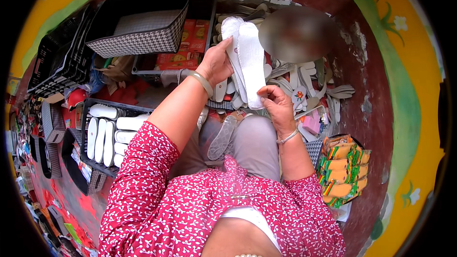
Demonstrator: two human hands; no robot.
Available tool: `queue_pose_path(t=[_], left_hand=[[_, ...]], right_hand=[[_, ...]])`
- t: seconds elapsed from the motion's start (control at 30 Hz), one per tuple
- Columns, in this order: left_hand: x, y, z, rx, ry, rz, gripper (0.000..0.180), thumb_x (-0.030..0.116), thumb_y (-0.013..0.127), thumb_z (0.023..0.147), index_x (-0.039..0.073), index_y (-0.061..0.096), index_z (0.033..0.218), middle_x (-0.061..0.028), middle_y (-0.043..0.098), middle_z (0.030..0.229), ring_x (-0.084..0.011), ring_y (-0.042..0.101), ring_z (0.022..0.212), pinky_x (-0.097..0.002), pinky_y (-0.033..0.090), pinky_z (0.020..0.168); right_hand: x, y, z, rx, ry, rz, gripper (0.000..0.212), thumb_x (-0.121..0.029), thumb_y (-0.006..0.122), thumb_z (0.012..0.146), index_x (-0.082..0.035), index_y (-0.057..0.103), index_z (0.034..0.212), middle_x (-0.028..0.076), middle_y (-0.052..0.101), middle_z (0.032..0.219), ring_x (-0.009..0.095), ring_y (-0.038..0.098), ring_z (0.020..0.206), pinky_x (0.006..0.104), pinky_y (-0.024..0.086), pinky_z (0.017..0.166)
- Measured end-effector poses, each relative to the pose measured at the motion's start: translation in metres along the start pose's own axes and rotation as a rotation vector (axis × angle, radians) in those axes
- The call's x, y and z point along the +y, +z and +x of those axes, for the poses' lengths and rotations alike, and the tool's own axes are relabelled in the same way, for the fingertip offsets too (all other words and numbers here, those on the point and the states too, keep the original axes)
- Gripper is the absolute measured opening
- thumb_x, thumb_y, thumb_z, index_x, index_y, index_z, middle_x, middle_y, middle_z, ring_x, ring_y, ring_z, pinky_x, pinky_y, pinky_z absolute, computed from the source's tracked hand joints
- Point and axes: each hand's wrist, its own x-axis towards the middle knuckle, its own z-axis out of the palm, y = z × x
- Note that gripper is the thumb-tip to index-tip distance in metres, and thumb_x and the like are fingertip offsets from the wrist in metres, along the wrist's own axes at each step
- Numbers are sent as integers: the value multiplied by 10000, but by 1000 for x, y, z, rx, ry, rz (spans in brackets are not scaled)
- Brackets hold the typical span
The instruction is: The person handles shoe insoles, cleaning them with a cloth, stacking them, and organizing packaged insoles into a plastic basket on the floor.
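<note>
Evidently, Both Hands Steady the Insoles [251, 62]

They are held just beyond the lap [261, 140]. The left hand [218, 60] pinches their upper left edge; the right hand [280, 108] pinches the near end, seemingly keeping them flat. Around lies a loose pile [340, 91]; leftward, a crate [101, 168] holds white soles [99, 140] in rows, perhaps for tidiness.

A checked basket [143, 42] stands beside black crates [64, 74]. Red boxes [194, 38] lie near it. White flowers [401, 23] are painted on the wall [404, 100].
</note>
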Motion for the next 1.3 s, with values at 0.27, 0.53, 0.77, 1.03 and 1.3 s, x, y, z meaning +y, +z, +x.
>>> queue_pose_path(t=[0.27, 0.53, 0.77, 1.03, 1.3], left_hand=[[-3, -4, 5, 34, -58, 39, 431, 322, 302, 980, 11, 401, 1262, -128, 533, 1195, -258, 553, 1071, -443, 457, 915], [-9, -3, 1, -59, -38, 94, 439, 345, 408, 950, 2, 435, 1222, -133, 569, 1118, -256, 579, 1012, -436, 475, 887], [-25, -19, 19, -48, 14, 220, 344, 258, 473, 932, -20, 507, 1132, -127, 600, 1039, -257, 595, 936, -397, 480, 856], [16, -26, 6, 101, 280, 265, 391, 223, 448, 941, -41, 394, 1225, -210, 534, 1128, -361, 556, 1014, -486, 449, 908], [24, -27, -11, 402, 310, 342, 396, 197, 454, 939, -5, 394, 1274, -196, 515, 1199, -324, 524, 1085, -464, 394, 968]], right_hand=[[-4, 6, 8, -22, -96, -100, 230, 127, 507, 746, -20, 602, 895, -22, 583, 842, 49, 531, 791, 190, 423, 738], [8, -6, 16, -79, -100, -167, 242, 139, 478, 734, -22, 597, 870, -22, 581, 833, 55, 524, 782, 197, 422, 749], [11, -14, 16, -95, -6, -156, 212, 68, 503, 739, -16, 613, 899, 8, 615, 842, 87, 553, 800, 220, 439, 758], [128, -155, 16, -5, 413, -183, 121, -24, 582, 735, -17, 643, 839, 30, 631, 771, 113, 581, 710, 243, 472, 666], [333, -223, -46, 20, 589, -1025, 233, -118, 539, 736, -124, 684, 919, 152, 636, 982, 305, 599, 934, 352, 464, 821]])
